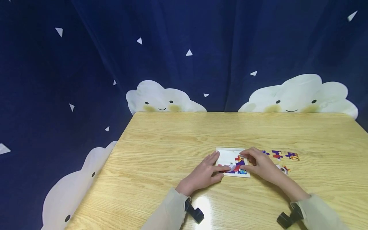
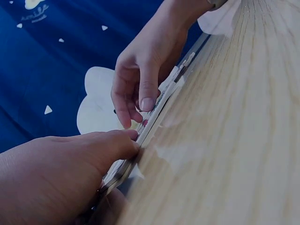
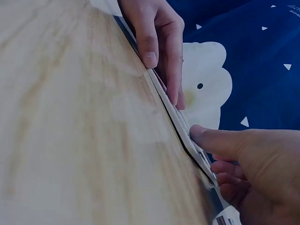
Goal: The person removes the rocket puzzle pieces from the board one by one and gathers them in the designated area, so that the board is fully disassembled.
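Observation:
A small jigsaw puzzle in a white frame (image 1: 233,149) lies on the table, with colourful pieces (image 1: 239,162) in its lower and right parts and bare white at its upper left. My left hand (image 1: 202,174) rests at the frame's left side, fingers stretched out, one fingertip pressing on the lower pieces. From the right, my right hand (image 1: 263,164) touches the puzzle with thumb and fingertips apart. In the left wrist view its thumb (image 2: 147,91) points down at the puzzle. The right wrist view shows the frame's thin edge (image 3: 171,110) side-on.
Several loose puzzle pieces (image 1: 277,155) lie in a row right of the frame, partly behind my right hand. Another piece with an eye on it (image 1: 283,169) sits nearer, beside the right wrist. A dark blue curtain (image 1: 178,38) with white clouds hangs behind the wooden table (image 1: 161,134).

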`<state>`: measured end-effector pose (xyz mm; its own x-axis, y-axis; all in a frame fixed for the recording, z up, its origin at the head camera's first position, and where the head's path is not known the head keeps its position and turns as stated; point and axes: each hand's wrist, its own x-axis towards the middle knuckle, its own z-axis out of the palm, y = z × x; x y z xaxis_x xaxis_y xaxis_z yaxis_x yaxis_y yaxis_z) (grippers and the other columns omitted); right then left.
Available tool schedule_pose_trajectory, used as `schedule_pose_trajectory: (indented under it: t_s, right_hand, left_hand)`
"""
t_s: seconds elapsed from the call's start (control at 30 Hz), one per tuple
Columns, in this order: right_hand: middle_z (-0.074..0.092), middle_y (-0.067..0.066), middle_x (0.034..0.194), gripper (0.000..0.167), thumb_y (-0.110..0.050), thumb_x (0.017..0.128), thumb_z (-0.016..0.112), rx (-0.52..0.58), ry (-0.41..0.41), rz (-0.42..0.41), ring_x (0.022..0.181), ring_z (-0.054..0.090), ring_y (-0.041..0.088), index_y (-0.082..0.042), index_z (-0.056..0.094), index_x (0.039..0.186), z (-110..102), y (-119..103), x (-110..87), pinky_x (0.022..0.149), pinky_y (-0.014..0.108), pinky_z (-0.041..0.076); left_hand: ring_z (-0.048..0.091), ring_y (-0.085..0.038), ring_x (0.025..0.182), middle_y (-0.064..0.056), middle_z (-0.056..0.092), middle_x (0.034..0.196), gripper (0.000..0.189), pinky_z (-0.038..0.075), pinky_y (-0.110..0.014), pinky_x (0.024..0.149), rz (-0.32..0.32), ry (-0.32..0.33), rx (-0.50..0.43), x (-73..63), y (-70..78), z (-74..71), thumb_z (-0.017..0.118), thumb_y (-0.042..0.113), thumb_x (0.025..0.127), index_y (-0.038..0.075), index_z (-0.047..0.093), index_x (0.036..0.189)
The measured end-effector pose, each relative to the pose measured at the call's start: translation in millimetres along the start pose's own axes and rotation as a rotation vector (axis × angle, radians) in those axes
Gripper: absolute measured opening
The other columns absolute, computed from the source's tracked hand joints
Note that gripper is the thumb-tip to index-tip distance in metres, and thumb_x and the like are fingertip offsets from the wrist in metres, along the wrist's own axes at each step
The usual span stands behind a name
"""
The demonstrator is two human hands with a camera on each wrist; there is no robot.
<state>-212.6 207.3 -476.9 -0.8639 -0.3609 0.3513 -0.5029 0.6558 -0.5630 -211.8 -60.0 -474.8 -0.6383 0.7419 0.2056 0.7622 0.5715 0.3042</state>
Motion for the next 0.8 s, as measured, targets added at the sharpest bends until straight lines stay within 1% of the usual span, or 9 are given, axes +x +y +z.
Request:
schedule_pose_trajectory:
  t_s: [0.13, 0.23, 0.37, 0.5, 0.67, 0.8]
  right_hand:
    - [0.053, -0.001, 0.087, 0.040, -0.015, 0.080, 0.080, 0.013, -0.093, 0.041, 0.070, 0.041, 0.002, -0.003, 0.066, 0.115, -4, -2, 4.9, 0.056, 0.017, 0.038]
    - [0.052, 0.002, 0.090, 0.038, -0.016, 0.082, 0.079, 0.029, -0.153, 0.067, 0.071, 0.041, 0.005, -0.003, 0.066, 0.116, -7, -4, 8.3, 0.057, 0.018, 0.037]
    - [0.051, 0.004, 0.095, 0.038, -0.018, 0.084, 0.077, 0.042, -0.210, 0.097, 0.076, 0.042, 0.007, -0.003, 0.064, 0.117, -11, -7, 12.8, 0.060, 0.019, 0.037]
    - [0.050, 0.005, 0.097, 0.037, -0.018, 0.085, 0.075, 0.047, -0.253, 0.123, 0.081, 0.042, 0.011, -0.004, 0.060, 0.116, -13, -10, 16.9, 0.063, 0.019, 0.038]
    - [0.049, 0.004, 0.096, 0.038, -0.017, 0.084, 0.076, 0.026, -0.253, 0.100, 0.085, 0.042, 0.012, -0.004, 0.055, 0.114, -13, -12, 18.4, 0.066, 0.021, 0.039]
    - [0.049, 0.004, 0.095, 0.039, -0.013, 0.082, 0.078, -0.003, -0.203, 0.044, 0.085, 0.040, 0.011, -0.004, 0.053, 0.111, -11, -15, 15.0, 0.066, 0.021, 0.039]
  left_hand:
    - [0.028, -0.035, 0.149, -0.026, 0.032, 0.156, 0.036, 0.031, -0.047, 0.122, 0.004, 0.006, 0.019, 0.0, 0.5, -0.2, 0.055, 0.028, 0.100, 0.033, 0.059, 0.135]
    - [0.027, -0.035, 0.149, -0.026, 0.031, 0.156, 0.036, 0.030, -0.047, 0.122, 0.002, 0.001, 0.012, 0.0, 0.9, -1.2, 0.055, 0.029, 0.100, 0.033, 0.059, 0.136]
    - [0.027, -0.035, 0.149, -0.026, 0.030, 0.156, 0.037, 0.030, -0.047, 0.122, -0.007, -0.003, 0.009, -0.4, 0.7, -1.9, 0.054, 0.029, 0.100, 0.033, 0.058, 0.136]
    - [0.026, -0.034, 0.150, -0.025, 0.030, 0.157, 0.036, 0.030, -0.046, 0.122, -0.013, -0.008, 0.010, -0.8, 1.0, -2.5, 0.054, 0.029, 0.100, 0.034, 0.058, 0.136]
    - [0.026, -0.034, 0.150, -0.025, 0.030, 0.157, 0.036, 0.029, -0.046, 0.122, -0.009, -0.007, 0.000, -0.8, 0.9, -2.3, 0.055, 0.028, 0.100, 0.033, 0.059, 0.135]
    - [0.026, -0.034, 0.150, -0.026, 0.029, 0.157, 0.036, 0.028, -0.046, 0.123, -0.011, -0.012, -0.017, 0.0, 1.1, -1.7, 0.056, 0.027, 0.099, 0.033, 0.059, 0.135]
